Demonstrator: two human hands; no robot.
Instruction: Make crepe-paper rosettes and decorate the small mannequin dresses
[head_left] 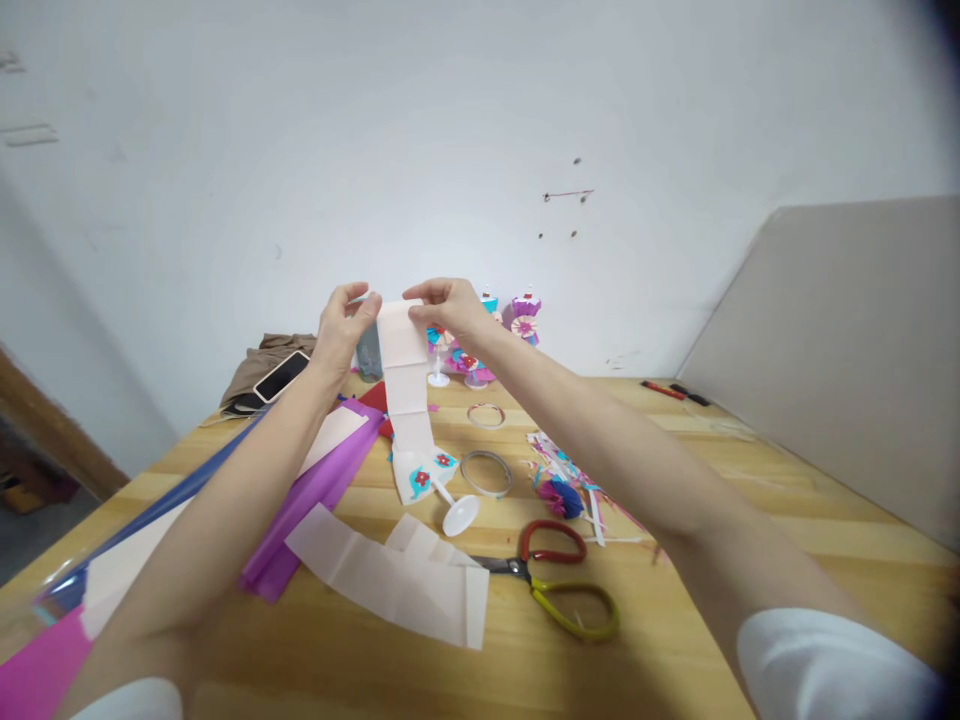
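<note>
A long pale paper strip (pixel 409 388) with crosswise creases hangs upright in front of me. My right hand (pixel 452 308) pinches its top right corner between thumb and fingers. At the top left edge, my left hand (pixel 343 325) has its thumb and fingers closed on the strip. Below the strip's lower end lies a white stand (pixel 461 515) with a round base, tipped over beside white paper with red and turquoise flower decorations (pixel 421 480). More creased pale paper strips (pixel 405 580) lie on the table, partly over the blades of scissors (pixel 555 575) with red and yellow handles.
Purple paper (pixel 322 500) lies under my left forearm, and a phone (pixel 282 377) rests on brown cloth (pixel 262 355). Two rings (pixel 486 473), paper scraps (pixel 562 460) and decorated figures (pixel 526 315) are beyond. Red and black pens (pixel 673 392) lie right; a wall closes the back.
</note>
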